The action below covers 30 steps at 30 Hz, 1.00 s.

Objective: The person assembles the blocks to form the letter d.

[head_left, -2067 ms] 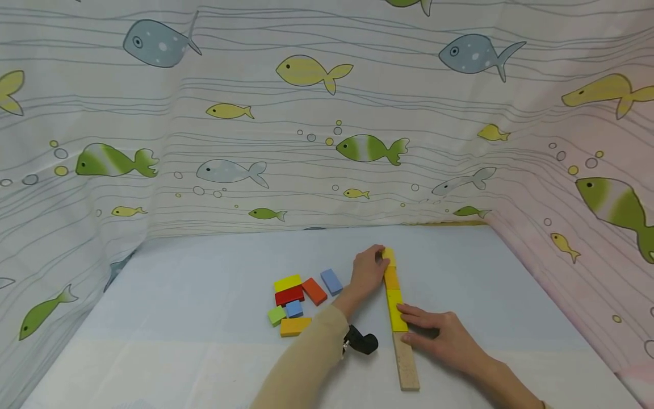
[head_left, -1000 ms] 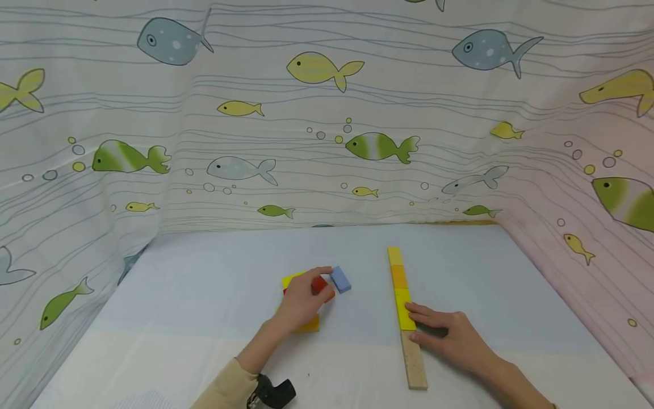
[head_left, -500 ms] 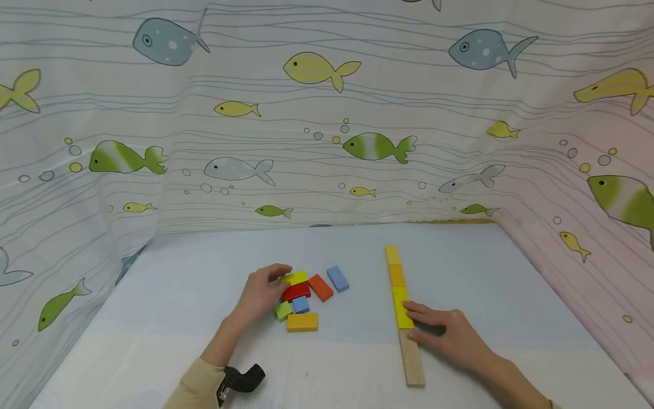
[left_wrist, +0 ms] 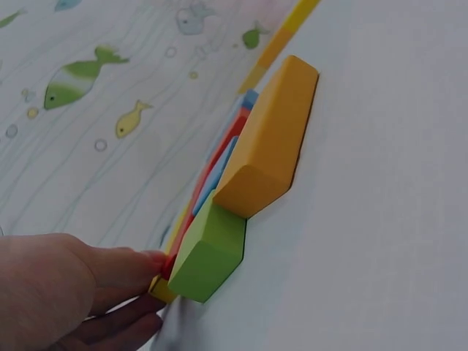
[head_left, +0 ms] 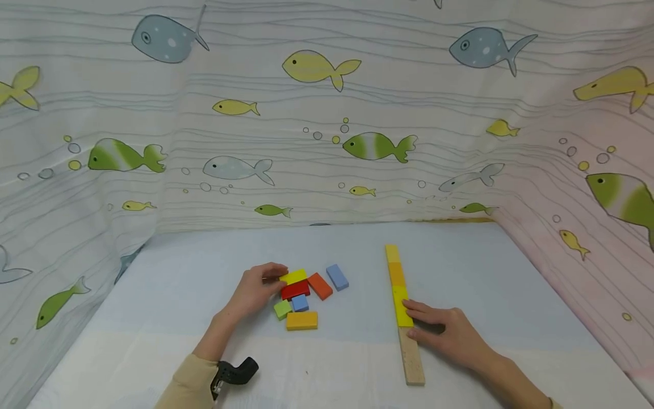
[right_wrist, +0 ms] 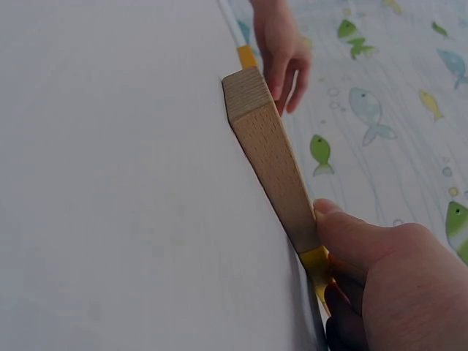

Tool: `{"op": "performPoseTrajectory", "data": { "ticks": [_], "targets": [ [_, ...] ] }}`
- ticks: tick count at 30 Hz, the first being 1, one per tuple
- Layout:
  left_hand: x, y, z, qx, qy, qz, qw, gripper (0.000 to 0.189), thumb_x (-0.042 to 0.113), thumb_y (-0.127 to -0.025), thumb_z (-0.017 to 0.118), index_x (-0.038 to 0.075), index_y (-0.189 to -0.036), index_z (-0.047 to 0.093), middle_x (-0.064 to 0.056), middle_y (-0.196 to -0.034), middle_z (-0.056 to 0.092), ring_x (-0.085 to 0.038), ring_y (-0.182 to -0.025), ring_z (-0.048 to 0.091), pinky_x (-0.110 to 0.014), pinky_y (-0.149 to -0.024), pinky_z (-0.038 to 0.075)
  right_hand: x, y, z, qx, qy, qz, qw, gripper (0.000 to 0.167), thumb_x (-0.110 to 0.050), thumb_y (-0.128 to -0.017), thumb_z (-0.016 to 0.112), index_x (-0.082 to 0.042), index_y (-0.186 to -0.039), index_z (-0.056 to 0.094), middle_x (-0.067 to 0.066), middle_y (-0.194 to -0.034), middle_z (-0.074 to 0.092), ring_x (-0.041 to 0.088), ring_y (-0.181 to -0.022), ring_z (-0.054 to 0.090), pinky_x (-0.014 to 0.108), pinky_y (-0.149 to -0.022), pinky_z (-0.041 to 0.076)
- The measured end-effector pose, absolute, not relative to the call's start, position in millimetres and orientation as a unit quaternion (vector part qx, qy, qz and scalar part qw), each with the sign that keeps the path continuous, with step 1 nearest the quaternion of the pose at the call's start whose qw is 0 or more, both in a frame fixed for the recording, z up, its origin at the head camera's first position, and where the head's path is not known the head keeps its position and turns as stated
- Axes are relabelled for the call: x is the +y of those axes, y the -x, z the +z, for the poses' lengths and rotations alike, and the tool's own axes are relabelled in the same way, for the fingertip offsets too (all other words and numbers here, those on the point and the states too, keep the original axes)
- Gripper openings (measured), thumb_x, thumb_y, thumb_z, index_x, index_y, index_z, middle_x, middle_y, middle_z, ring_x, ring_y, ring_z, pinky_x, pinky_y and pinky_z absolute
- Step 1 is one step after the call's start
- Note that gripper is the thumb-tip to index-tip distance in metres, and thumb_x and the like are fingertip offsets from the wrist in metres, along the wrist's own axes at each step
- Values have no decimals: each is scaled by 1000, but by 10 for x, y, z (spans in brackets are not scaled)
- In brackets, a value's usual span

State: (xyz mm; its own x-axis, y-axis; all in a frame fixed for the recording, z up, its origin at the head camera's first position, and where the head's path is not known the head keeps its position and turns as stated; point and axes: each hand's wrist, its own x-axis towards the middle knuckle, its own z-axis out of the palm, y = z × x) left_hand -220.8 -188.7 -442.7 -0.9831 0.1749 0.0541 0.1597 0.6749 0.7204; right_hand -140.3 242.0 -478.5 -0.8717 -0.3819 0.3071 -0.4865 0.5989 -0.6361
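Note:
In the head view my left hand (head_left: 255,288) is at the left end of a yellow block (head_left: 294,277), pinching that end between thumb and fingers. A red block (head_left: 295,289) lies against it, close to the thumb. My right hand (head_left: 455,335) rests at a straight row of blocks. Its fingertips touch a bright yellow block (head_left: 402,307), while the thumb lies by the end of a plain wooden block (head_left: 411,358). Farther along the row come an orange block (head_left: 396,274) and another yellow block (head_left: 392,253). The right wrist view shows the right thumb against the wooden block (right_wrist: 274,157).
Around the left hand lie a green block (head_left: 283,309), a small blue block (head_left: 300,303), an orange-yellow block (head_left: 302,321), an orange-red block (head_left: 320,286) and a longer blue block (head_left: 337,276). A fish-patterned curtain (head_left: 306,130) surrounds the white table (head_left: 347,363).
The left hand has left the far end of the row, moved left over the loose blocks and reached the yellow block. The right hand has stayed at the row.

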Motion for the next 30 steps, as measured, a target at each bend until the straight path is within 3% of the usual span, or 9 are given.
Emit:
{"op": "performPoseTrajectory", "data": {
  "ticks": [15,30],
  "targets": [
    [-1958,2197,-4354,925,-87,369,21,38,11,-92,70,8,-129,63,-11,-125,69,-30,-116,64,-47,-100,52,2405,1393,-4752,-892,-235,381,57,49,-44,-84,77,-17,-124,72,-12,-134,63,16,-124,59,20,-99,47],
    [-1989,2217,-4396,933,-97,346,6,41,11,-88,74,7,-128,64,-10,-122,70,-29,-111,65,-47,-99,53,2398,1391,-4735,-888,-242,385,61,48,-42,-84,78,-14,-123,72,-10,-133,64,16,-124,59,13,-99,42]
  ]
}}
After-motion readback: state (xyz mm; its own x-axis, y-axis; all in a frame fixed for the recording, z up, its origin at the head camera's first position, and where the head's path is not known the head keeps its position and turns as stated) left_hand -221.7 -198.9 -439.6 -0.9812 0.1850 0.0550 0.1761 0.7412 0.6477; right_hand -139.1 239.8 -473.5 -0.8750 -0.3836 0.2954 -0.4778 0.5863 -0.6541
